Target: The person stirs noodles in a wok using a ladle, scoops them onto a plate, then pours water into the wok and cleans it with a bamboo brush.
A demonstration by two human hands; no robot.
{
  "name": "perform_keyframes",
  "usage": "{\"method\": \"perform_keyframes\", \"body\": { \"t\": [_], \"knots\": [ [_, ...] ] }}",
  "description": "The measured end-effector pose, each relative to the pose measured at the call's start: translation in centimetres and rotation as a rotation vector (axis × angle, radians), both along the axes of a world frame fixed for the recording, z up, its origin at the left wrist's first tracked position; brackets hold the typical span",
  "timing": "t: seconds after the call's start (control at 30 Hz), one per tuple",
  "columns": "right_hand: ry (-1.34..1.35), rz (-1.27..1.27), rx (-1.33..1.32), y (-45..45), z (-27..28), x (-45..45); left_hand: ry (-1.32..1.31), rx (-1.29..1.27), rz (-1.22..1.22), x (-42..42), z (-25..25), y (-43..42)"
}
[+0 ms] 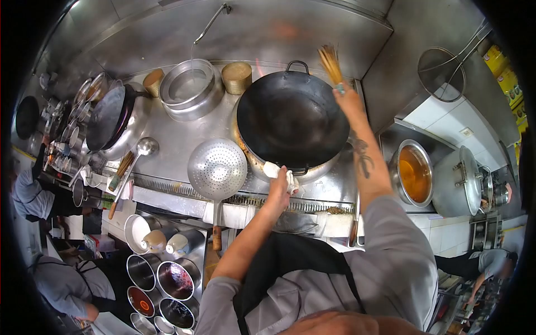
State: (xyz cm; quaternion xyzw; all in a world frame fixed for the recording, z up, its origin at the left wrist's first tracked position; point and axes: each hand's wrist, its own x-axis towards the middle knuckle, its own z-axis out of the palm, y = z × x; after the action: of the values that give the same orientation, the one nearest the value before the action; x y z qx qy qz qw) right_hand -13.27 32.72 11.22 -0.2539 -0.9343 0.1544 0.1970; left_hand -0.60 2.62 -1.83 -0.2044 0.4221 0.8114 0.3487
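Note:
A large black wok sits on the stove burner in front of me, with one loop handle at its far rim and one at its near rim. My left hand is closed on a folded white cloth at the wok's near rim, beside the near handle. Whether the fingers also grip the wok's edge is hidden by the cloth. To the right of the wok, my right hand is wrapped around a bamboo wok brush, its bristles pointing up and away, clear of the wok.
A perforated strainer lies left of the wok, near a ladle. A metal pot stands under the tap. At right sits a bowl of amber liquid. Other people work at the left and far right.

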Motion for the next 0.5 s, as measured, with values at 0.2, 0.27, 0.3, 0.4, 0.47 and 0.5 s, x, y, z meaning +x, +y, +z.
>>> {"method": "perform_keyframes", "body": {
  "t": [0.2,0.27,0.3,0.4,0.47,0.5],
  "knots": [
    [-0.364,0.545,-0.382,-14.0,-7.4,0.5,0.044,-0.037,0.051,0.0,-0.2,0.2],
    [-0.319,0.795,-0.339,-15.3,-7.2,5.2,0.062,-0.007,0.061,0.1,0.1,0.2],
    [-0.29,0.921,-0.29,-13.5,-6.8,7.2,0.068,0.01,0.068,0.2,0.3,0.3],
    [-0.675,0.404,0.114,-4.8,-2.2,7.0,0.053,-0.017,0.074,0.3,0.6,0.5],
    [-0.422,0.041,0.219,3.9,-1.4,3.7,0.024,0.001,0.049,0.2,1.2,0.4],
    [-0.171,-0.109,0.075,4.9,-0.8,2.0,0.007,0.006,0.04,0.0,1.3,0.4]
  ]
}}
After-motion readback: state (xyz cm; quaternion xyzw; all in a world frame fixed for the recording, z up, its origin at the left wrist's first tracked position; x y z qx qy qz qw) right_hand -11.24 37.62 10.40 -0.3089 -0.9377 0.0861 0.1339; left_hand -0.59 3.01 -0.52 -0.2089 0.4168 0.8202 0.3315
